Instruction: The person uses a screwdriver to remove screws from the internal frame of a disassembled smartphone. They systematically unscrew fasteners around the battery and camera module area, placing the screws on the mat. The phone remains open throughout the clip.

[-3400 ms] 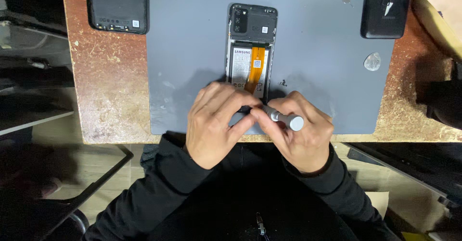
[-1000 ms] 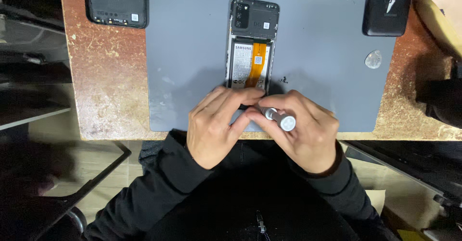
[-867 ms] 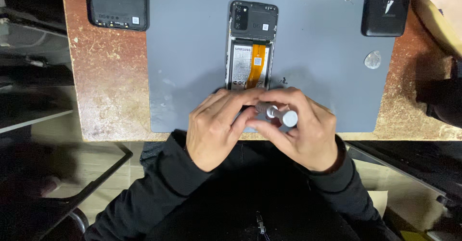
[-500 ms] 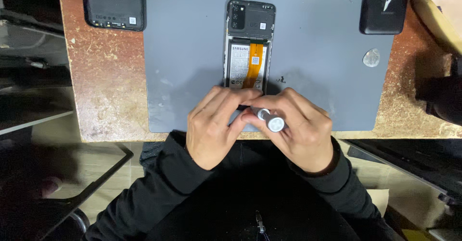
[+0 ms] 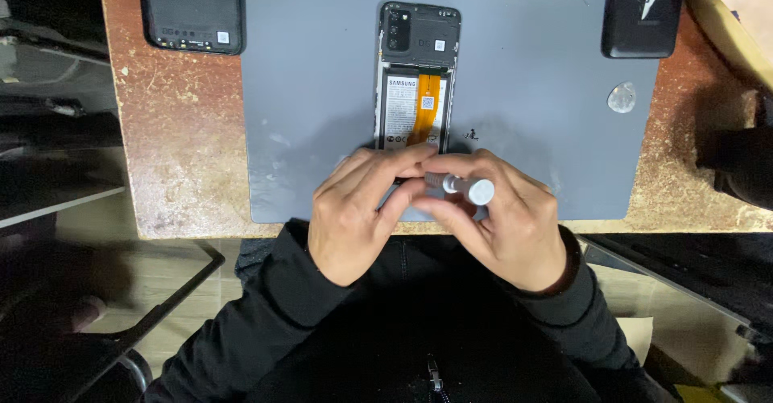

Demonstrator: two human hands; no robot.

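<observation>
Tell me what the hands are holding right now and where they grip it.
The right hand holds a small silver screwdriver by its shaft, near the white cap. The left hand steadies its front end over the opened phone.

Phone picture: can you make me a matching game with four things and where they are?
Things:
1 opened phone
2 screwdriver
3 back cover
4 clear blob

Places:
a on the brown table, top left
b middle of the grey mat
c right side of the mat
d between the left hand and right hand

Pairs: 1-b, 2-d, 3-a, 4-c
</observation>
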